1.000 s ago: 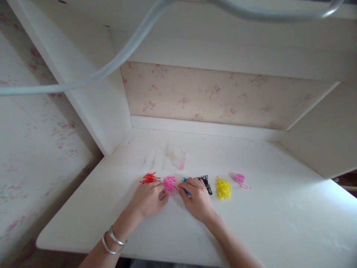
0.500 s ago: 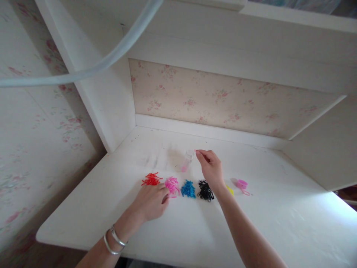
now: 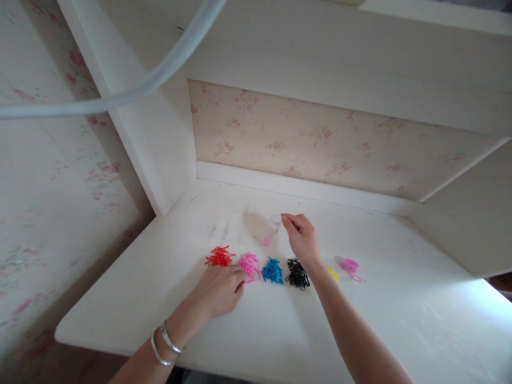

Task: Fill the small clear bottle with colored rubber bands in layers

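Note:
Small piles of rubber bands lie in a row on the white desk (image 3: 384,320): red (image 3: 218,257), pink (image 3: 248,263), blue (image 3: 272,270), black (image 3: 297,273) and yellow (image 3: 331,272), the yellow partly hidden by my right forearm. My left hand (image 3: 218,290) rests on the desk with curled fingers touching the pink pile. My right hand (image 3: 302,238) is raised behind the black pile, its fingertips pinched together right at the mouth of a small clear bottle (image 3: 272,230) with pink in its bottom. What the pinch holds is too small to see.
A pink cap with a loop (image 3: 350,265) lies right of the yellow pile. White shelf walls close the desk at left (image 3: 160,154), and floral wallpaper backs it. A pale tube (image 3: 120,96) hangs across the top left. Two bangles (image 3: 165,344) circle my left wrist.
My right hand left the blue pile and rose to the clear bottle's mouth, uncovering the blue and black piles. My left hand stayed at the pink pile. The view tilted slightly.

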`<state>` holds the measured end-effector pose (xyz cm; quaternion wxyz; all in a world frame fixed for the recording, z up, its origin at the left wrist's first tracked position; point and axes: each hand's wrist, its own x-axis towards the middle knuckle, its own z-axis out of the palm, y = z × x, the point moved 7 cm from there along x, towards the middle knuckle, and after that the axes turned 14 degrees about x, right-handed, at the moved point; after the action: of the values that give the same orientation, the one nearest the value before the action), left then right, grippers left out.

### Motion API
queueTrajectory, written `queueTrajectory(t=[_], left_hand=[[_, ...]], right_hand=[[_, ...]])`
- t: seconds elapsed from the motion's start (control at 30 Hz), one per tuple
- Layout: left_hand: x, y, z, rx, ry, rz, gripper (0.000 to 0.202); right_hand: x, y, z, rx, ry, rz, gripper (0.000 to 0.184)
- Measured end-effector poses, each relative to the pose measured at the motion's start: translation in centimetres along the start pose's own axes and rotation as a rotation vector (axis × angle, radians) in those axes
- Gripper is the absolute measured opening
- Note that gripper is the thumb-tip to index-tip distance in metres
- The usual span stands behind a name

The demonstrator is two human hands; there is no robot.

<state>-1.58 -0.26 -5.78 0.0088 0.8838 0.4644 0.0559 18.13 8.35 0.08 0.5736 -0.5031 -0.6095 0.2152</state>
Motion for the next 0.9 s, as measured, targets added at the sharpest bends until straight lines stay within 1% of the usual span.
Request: queueTrajectory(t=[0.1, 0.17, 0.2, 0.3, 0.33, 0.4, 0.5, 0.63, 0.77, 0.83, 0.9], left_hand=[[0.0, -0.2, 0.4, -0.039, -0.002, -0.006, 0.023], [0.0, -0.3, 0.6, -0.052, -0.008, -0.002, 0.023], [0.0, -0.3, 0.7, -0.057, -0.010, 0.001, 0.023], [0.1, -0.3, 0.8, -0.083, -0.008, 0.007, 0.024], [0.1, -0.4, 0.8, -0.097, -0.001, 0.002, 0.024], [0.2, -0.6, 0.7, -0.125, 0.020, -0.017, 0.022], [0.4, -0.9, 0.6, -0.151, 0.056, -0.040, 0.020], [0.6, -1.3, 0.4, -0.194, 0.123, -0.076, 0.020], [1.2, -1.3, -0.5, -0.359, 0.203, -0.107, 0.021], [1.9, -1.1, -1.6, -0.435, 0.229, -0.120, 0.023], [2.8, -0.7, -3.4, -0.468, 0.263, -0.126, 0.025]], right_hand=[[-0.9, -0.8, -0.4, 0.000, 0.009, 0.007, 0.032], [-2.3, -1.6, -0.1, 0.008, -0.042, 0.020, 0.030], [-3.2, -2.0, 0.2, 0.010, -0.091, 0.028, 0.030], [-6.6, -3.0, 1.9, -0.034, -0.311, 0.027, 0.031], [-7.8, -3.1, 2.4, -0.065, -0.383, 0.018, 0.032], [-9.9, -2.9, 3.2, -0.155, -0.474, -0.008, 0.030], [-12.0, -2.0, 3.7, -0.353, -0.532, -0.055, 0.025], [-13.3, -1.3, 4.3, -0.564, -0.593, -0.112, 0.017], [-13.8, -1.2, 4.7, -0.673, -0.637, -0.152, 0.023], [-13.9, -1.1, 4.7, -0.702, -0.649, -0.170, 0.021], [-14.1, -1.0, 4.7, -0.712, -0.658, -0.185, 0.016]])
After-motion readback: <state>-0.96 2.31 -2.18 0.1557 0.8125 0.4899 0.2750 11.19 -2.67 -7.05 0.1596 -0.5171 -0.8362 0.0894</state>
